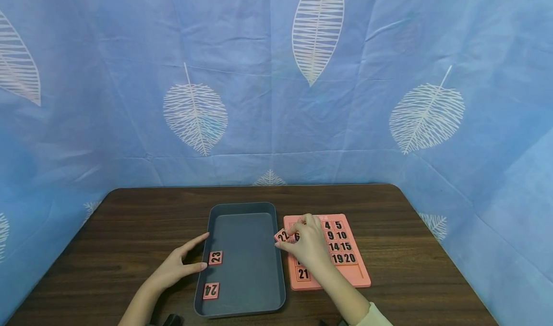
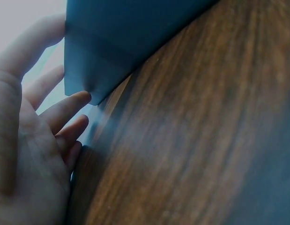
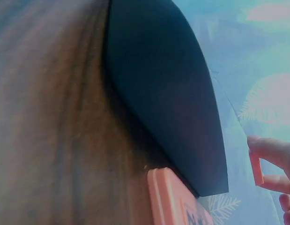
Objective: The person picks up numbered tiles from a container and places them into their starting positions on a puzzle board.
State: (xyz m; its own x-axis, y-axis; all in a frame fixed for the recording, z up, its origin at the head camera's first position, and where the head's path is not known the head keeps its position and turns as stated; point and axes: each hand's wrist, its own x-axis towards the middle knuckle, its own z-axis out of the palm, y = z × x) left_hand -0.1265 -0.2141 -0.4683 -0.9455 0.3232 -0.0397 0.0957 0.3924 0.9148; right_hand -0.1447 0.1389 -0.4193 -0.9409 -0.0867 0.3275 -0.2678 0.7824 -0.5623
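My right hand (image 1: 313, 251) pinches a pink number tile marked 22 (image 1: 282, 236) between thumb and fingers. It holds the tile above the gap where the grey tray (image 1: 248, 273) and the pink number board (image 1: 356, 279) lie side by side. Edge-on, the same tile (image 3: 256, 168) appears in the right wrist view. Along the tray's left side, my left hand (image 1: 173, 270) rests its thumb and fingertips against the rim, fingers spread and relaxed. Inside the tray, tile 23 (image 1: 215, 257) and tile 24 (image 1: 211, 291) lie turned near the left wall.
Rows of numbered tiles fill much of the board, with tile 21 (image 1: 303, 274) in its bottom row; my right hand covers part of them. All this sits on a dark wooden table (image 1: 414, 268). A blue leaf-patterned cloth (image 1: 259, 100) hangs behind.
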